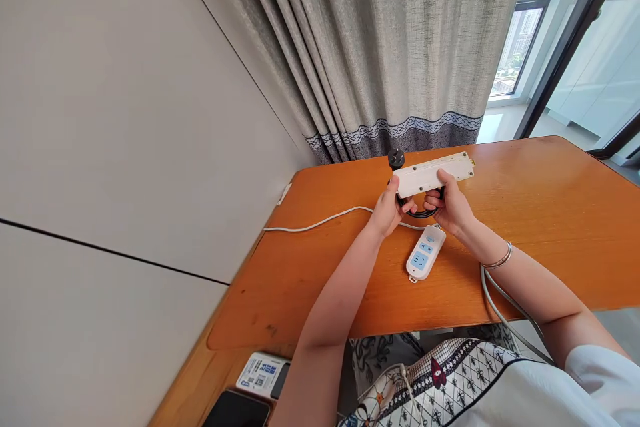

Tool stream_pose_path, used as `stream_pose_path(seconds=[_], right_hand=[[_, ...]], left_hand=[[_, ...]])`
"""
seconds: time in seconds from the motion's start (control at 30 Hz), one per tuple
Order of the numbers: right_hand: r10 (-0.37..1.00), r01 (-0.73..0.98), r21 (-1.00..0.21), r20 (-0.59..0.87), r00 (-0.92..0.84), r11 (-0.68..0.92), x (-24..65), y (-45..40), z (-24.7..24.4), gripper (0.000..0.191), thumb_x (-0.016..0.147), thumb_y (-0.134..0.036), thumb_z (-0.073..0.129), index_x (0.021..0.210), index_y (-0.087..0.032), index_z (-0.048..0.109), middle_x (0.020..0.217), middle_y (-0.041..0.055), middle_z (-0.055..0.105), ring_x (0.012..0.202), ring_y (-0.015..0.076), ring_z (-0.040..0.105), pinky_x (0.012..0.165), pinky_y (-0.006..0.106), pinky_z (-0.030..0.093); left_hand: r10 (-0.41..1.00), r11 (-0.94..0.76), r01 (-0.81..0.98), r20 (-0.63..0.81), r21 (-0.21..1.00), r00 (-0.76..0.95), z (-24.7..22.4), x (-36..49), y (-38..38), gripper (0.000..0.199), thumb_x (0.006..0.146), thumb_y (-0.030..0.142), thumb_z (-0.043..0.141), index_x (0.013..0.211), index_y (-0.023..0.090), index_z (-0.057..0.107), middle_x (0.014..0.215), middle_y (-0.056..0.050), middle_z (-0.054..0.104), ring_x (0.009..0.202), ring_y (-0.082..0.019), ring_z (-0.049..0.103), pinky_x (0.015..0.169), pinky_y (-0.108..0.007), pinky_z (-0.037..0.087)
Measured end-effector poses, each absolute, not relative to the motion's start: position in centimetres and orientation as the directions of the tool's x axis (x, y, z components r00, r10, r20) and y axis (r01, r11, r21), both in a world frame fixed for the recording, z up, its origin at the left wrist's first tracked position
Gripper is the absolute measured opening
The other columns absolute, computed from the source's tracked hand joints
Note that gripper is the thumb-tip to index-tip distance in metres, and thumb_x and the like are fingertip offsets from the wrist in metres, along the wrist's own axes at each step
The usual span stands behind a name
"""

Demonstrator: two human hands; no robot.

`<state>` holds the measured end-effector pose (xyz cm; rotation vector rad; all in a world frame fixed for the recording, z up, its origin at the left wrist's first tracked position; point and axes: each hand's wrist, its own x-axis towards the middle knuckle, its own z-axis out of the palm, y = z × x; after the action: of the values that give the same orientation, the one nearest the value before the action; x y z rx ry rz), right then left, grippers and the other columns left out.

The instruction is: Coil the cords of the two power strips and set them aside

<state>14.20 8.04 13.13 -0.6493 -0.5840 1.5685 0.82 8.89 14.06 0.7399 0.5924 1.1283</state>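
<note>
A long white power strip [434,175] is held above the orange-brown table, its screwed back face turned up. My left hand [389,208] grips its left end, thumb on top. My right hand [447,200] holds it nearer the right end, fingers curled beneath around a black cable [423,214]. Beyond the strip's left end shows a black plug [396,159]. Below my hands, a smaller white socket block [426,253] with blue outlet faces lies on the table, a pale cord at its upper end.
The wooden table [545,213] has a white cord [320,221] running left across it. Another pale cable [500,310] hangs over the front edge by my right forearm. A box [261,373] and black device [237,410] lie lower left. A curtain [400,47] hangs behind.
</note>
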Motion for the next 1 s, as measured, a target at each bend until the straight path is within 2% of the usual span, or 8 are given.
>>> stream_pose_path(seconds=[0.13,0.27,0.4,0.53,0.67,0.8,0.9,1.0], right_hand=[[0.999,-0.738,-0.674,-0.039,0.036,0.001,14.3,8.1,13.0,0.044,0.073,-0.052,0.076,0.072,-0.022,0.043,0.052,-0.0123,0.026,0.04,0.0031,0.016,0.036,0.018,0.029],[0.992,-0.781,-0.62,-0.038,0.121,0.072,14.5,8.4,12.6,0.046,0.074,-0.052,0.076,0.072,-0.022,0.042,0.052,-0.0121,0.026,0.041,0.0033,0.02,0.04,0.017,0.036],[0.988,-0.781,-0.624,-0.113,0.105,0.012,14.3,8.6,12.5,0.042,0.075,-0.053,0.075,0.077,-0.022,0.047,0.051,-0.012,0.029,0.041,0.0046,0.022,0.04,0.019,0.039],[0.991,-0.777,-0.629,-0.09,0.095,0.018,13.9,8.5,12.8,0.038,0.074,-0.045,0.079,0.087,-0.022,0.052,0.056,-0.0113,0.037,0.043,0.0046,0.028,0.04,0.017,0.037],[0.991,-0.801,-0.599,-0.107,0.082,0.002,13.7,8.6,12.9,0.034,0.075,-0.039,0.079,0.086,-0.022,0.052,0.06,-0.0097,0.043,0.045,0.0042,0.031,0.039,0.016,0.035],[0.989,-0.769,-0.638,-0.137,0.062,-0.04,13.8,8.7,12.6,0.034,0.076,-0.041,0.079,0.085,-0.022,0.052,0.055,-0.0099,0.041,0.044,0.0054,0.034,0.039,0.017,0.034],[0.988,-0.718,-0.693,-0.15,0.049,-0.07,13.8,8.7,12.2,0.036,0.074,-0.045,0.08,0.088,-0.022,0.055,0.051,-0.0102,0.041,0.044,0.0066,0.037,0.042,0.018,0.037],[0.988,-0.651,-0.753,-0.154,0.029,-0.098,13.8,8.6,11.9,0.04,0.07,-0.05,0.081,0.084,-0.021,0.056,0.049,-0.0088,0.046,0.046,0.0083,0.045,0.046,0.02,0.04]], left_hand=[[0.946,0.266,-0.68,-0.05,0.684,0.32,13.8,1.5,8.9,0.046,0.101,0.049,0.034,0.091,0.016,0.064,0.073,-0.003,0.063,0.05,-0.01,0.048,0.057,-0.026,0.048],[0.952,0.286,-0.692,-0.115,0.663,0.283,12.9,2.5,8.8,0.031,0.1,0.022,0.037,0.079,0.014,0.059,0.072,-0.004,0.061,0.065,-0.013,0.059,0.072,-0.027,0.05],[0.981,0.189,-0.733,-0.091,0.654,0.171,12.2,3.3,8.7,0.025,0.096,0.011,0.048,0.071,0.016,0.05,0.064,0.003,0.049,0.057,-0.008,0.049,0.072,-0.025,0.047],[0.992,0.123,-0.762,-0.105,0.635,0.073,12.2,3.4,8.8,0.03,0.099,0.011,0.041,0.071,0.017,0.048,0.063,0.003,0.045,0.052,-0.007,0.04,0.063,-0.023,0.042],[0.993,0.118,-0.749,-0.098,0.652,0.071,12.5,3.0,8.9,0.027,0.097,0.008,0.039,0.074,0.016,0.053,0.067,0.001,0.05,0.052,-0.007,0.039,0.059,-0.023,0.04],[0.991,0.133,-0.749,-0.088,0.649,0.099,12.8,2.5,8.9,0.029,0.092,0.004,0.036,0.073,0.015,0.054,0.065,0.001,0.046,0.05,-0.007,0.035,0.055,-0.022,0.036],[0.985,0.164,-0.754,-0.066,0.636,0.158,12.9,2.3,8.9,0.03,0.096,0.012,0.033,0.073,0.015,0.054,0.066,0.001,0.045,0.049,-0.007,0.034,0.054,-0.022,0.037],[0.989,0.147,-0.724,-0.08,0.674,0.127,12.5,2.3,9.2,0.024,0.097,0.028,0.049,0.077,0.016,0.054,0.063,0.003,0.042,0.048,-0.006,0.031,0.051,-0.021,0.036]])
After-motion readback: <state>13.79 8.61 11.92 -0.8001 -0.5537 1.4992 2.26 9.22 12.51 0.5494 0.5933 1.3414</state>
